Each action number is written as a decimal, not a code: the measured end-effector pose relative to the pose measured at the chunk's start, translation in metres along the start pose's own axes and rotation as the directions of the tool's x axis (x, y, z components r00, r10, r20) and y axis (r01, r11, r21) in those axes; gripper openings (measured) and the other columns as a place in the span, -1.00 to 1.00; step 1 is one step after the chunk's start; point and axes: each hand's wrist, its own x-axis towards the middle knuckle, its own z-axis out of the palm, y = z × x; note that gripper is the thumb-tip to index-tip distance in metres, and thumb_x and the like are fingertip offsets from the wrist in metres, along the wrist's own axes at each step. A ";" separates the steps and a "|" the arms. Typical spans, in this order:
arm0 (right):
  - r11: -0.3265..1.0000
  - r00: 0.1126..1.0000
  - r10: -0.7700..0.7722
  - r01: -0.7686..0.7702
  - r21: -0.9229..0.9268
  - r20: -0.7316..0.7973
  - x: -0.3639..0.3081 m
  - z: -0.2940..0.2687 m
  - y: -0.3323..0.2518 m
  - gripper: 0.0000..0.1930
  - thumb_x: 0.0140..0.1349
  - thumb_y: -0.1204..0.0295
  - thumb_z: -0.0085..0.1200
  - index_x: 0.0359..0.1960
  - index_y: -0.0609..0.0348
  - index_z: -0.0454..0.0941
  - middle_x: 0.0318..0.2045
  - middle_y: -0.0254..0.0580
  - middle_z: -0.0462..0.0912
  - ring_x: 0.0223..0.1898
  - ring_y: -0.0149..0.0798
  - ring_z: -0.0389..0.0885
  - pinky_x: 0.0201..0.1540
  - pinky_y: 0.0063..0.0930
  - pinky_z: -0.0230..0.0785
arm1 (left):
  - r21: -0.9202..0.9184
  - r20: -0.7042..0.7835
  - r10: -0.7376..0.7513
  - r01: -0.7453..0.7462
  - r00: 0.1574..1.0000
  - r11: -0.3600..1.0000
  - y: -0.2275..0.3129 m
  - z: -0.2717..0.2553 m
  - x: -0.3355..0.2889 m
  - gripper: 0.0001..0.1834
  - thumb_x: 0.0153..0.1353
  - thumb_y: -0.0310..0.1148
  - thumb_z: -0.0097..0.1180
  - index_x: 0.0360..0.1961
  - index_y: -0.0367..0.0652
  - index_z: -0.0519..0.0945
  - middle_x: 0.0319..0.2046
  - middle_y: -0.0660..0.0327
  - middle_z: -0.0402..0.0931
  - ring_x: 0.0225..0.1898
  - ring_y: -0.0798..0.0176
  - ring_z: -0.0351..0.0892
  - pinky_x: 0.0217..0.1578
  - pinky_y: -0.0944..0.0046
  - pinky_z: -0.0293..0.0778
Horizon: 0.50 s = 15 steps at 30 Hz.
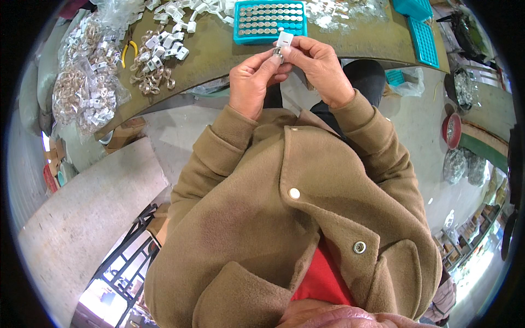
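Both of my hands meet just beyond the near edge of the table, in front of a teal tray (238,34) with rows of round silver discs. Between thumb and fingers, my right hand (322,68) pinches a small white plastic piece (284,39) with a dark slot. My left hand (250,85) is closed at the fingertips on a small shiny silvery piece (278,53), right below the white one. Whether the two pieces are joined I cannot tell. Part of the tray's near row shows teal, with no silver discs.
Left on the table (219,54) lie yellow-handled pliers (129,53), white plastic housings (167,45) with clear curled bands, and a bulging clear bag (90,82) of similar parts. Clear flat pieces (347,13) are scattered beyond the tray. Another teal tray (422,42) stands at the right edge.
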 end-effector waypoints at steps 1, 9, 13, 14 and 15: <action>1.000 0.999 0.003 -0.003 -0.017 -0.048 -0.001 0.003 0.000 -0.81 0.32 0.39 0.09 -0.20 0.28 0.60 -0.37 -0.34 0.62 -0.32 -0.55 0.53 -0.29 -0.62 0.42 | -0.030 0.000 -0.039 0.039 0.999 0.999 0.001 0.001 0.000 -0.70 0.33 -0.37 0.09 0.00 -0.31 0.57 -0.22 0.13 0.64 -0.23 0.34 0.64 -0.18 0.35 0.59; 0.902 0.963 -0.228 0.151 -0.405 -0.147 -0.003 0.007 0.005 -0.73 0.37 0.33 0.00 -0.34 0.31 0.60 -0.59 -0.36 0.57 -0.54 -0.58 0.49 -0.49 -0.61 0.38 | -0.244 0.143 -0.221 0.250 0.965 0.937 0.004 0.008 -0.004 -0.71 0.36 -0.32 0.04 0.00 -0.26 0.53 -0.22 0.17 0.61 -0.22 0.32 0.64 -0.18 0.36 0.59; 0.999 0.999 -0.016 0.015 -0.043 -0.035 -0.004 -0.001 -0.001 -0.74 0.38 0.37 -0.02 -0.26 0.34 0.63 -0.39 -0.22 0.69 -0.47 -0.55 0.54 -0.40 -0.63 0.44 | -0.453 0.252 -0.377 0.453 0.891 0.768 0.001 -0.002 0.002 -0.69 0.35 -0.27 0.07 0.03 -0.19 0.48 -0.24 0.22 0.59 -0.23 0.41 0.63 -0.32 0.52 0.56; 0.999 0.999 0.023 -0.022 0.036 -0.031 -0.005 -0.003 -0.003 -0.74 0.38 0.38 -0.02 -0.23 0.35 0.63 -0.35 -0.17 0.70 -0.45 -0.53 0.55 -0.37 -0.64 0.44 | -0.473 0.252 -0.441 0.508 0.861 0.720 -0.001 -0.004 0.003 -0.70 0.35 -0.25 0.08 0.02 -0.17 0.47 -0.26 0.23 0.59 -0.23 0.44 0.63 -0.37 0.56 0.55; 0.992 0.998 0.062 -0.059 0.114 -0.025 -0.006 -0.004 -0.004 -0.74 0.38 0.39 -0.03 -0.21 0.36 0.63 -0.30 -0.13 0.71 -0.43 -0.52 0.56 -0.35 -0.64 0.45 | -0.481 0.327 -0.426 0.536 0.844 0.693 -0.002 -0.007 0.003 -0.72 0.34 -0.25 0.09 -0.01 -0.15 0.48 -0.26 0.23 0.59 -0.26 0.48 0.61 -0.43 0.60 0.50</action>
